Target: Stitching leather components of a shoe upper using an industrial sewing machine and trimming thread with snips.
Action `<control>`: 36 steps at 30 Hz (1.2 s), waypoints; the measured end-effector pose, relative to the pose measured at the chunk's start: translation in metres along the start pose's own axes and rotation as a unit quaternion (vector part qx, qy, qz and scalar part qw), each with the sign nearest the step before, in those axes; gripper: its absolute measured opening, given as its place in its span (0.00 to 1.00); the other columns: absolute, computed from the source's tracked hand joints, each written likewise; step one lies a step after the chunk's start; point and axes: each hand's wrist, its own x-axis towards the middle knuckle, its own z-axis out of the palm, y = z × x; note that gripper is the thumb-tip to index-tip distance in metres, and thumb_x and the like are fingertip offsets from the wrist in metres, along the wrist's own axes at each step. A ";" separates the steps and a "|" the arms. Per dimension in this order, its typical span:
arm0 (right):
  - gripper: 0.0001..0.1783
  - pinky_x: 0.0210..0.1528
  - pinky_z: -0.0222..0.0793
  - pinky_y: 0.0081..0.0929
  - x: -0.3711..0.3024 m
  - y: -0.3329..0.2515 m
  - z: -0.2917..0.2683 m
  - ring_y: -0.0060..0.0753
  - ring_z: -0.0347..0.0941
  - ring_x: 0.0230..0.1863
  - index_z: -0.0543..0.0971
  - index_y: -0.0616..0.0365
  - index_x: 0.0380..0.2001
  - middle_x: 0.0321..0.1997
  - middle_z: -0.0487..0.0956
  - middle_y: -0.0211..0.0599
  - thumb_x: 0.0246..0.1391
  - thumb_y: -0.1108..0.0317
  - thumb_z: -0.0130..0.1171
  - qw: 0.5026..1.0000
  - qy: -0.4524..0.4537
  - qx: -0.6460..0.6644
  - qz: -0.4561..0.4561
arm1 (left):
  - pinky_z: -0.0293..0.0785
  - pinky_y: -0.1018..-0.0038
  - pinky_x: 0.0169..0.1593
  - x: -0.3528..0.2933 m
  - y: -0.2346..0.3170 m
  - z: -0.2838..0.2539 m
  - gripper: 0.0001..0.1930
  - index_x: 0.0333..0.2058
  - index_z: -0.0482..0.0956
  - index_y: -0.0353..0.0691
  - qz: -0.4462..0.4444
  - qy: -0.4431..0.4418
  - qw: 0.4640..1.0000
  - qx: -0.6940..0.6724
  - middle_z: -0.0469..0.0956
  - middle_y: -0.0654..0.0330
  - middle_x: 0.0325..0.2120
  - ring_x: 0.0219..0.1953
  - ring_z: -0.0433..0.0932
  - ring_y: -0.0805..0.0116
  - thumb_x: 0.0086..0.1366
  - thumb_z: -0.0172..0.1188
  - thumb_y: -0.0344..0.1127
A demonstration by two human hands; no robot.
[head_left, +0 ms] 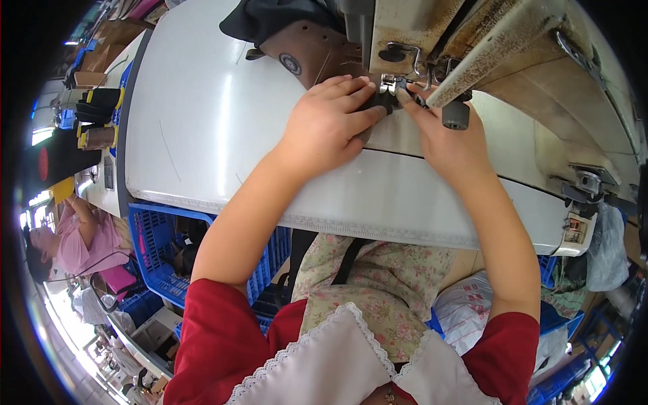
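Note:
My left hand (329, 123) lies stretched out over a brown leather-like piece (307, 42), fingers flat on it beside the presser foot (388, 84). The piece has a round emblem and small holes, and black fabric (270, 19) is joined to its far side. Part of the piece is under my hand and the machine head hides its far end. On the other side of the presser foot, my right hand (453, 138) has thumb and forefinger drawn together close to the needle area. What they pinch, if anything, cannot be made out; the machine's lever covers some fingers.
The sewing machine (526, 50) overhangs the right of the white table (202, 121), with a roller-ended lever (456, 115) above my right hand. Below the front edge, a blue basket (156, 270) stands at left. Plastic bags (466, 304) are at right. Another person (88, 236) sits far left.

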 end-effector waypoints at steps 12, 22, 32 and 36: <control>0.20 0.50 0.74 0.39 0.001 -0.005 -0.002 0.43 0.76 0.53 0.83 0.53 0.45 0.52 0.80 0.34 0.47 0.78 0.57 0.995 -0.076 -0.030 0.052 | 0.69 0.58 0.61 0.000 -0.008 0.000 0.20 0.39 0.85 0.41 0.010 0.016 1.000 -0.025 0.81 0.51 0.46 0.53 0.76 0.53 0.42 0.61 0.28; 0.14 0.38 0.71 0.40 0.004 -0.004 0.004 0.45 0.75 0.39 0.81 0.50 0.43 0.36 0.79 0.37 0.53 0.73 0.58 1.000 -0.007 -0.013 0.026 | 0.72 0.56 0.56 0.005 -0.013 0.003 0.17 0.36 0.84 0.36 0.013 0.048 0.997 -0.065 0.81 0.48 0.44 0.50 0.77 0.48 0.42 0.62 0.25; 0.25 0.46 0.75 0.37 0.006 -0.003 0.004 0.44 0.77 0.49 0.81 0.51 0.50 0.55 0.78 0.36 0.47 0.80 0.56 0.987 -0.106 -0.028 0.114 | 0.73 0.59 0.52 0.007 -0.015 0.006 0.15 0.34 0.83 0.34 -0.001 0.065 0.995 -0.074 0.80 0.50 0.44 0.47 0.77 0.48 0.42 0.62 0.22; 0.26 0.46 0.75 0.38 0.006 -0.003 0.005 0.45 0.77 0.49 0.80 0.51 0.51 0.55 0.77 0.37 0.47 0.80 0.55 0.985 -0.114 -0.031 0.122 | 0.64 0.60 0.67 0.007 -0.014 0.005 0.21 0.40 0.84 0.38 -0.052 0.007 0.997 -0.062 0.80 0.51 0.49 0.58 0.74 0.55 0.42 0.61 0.25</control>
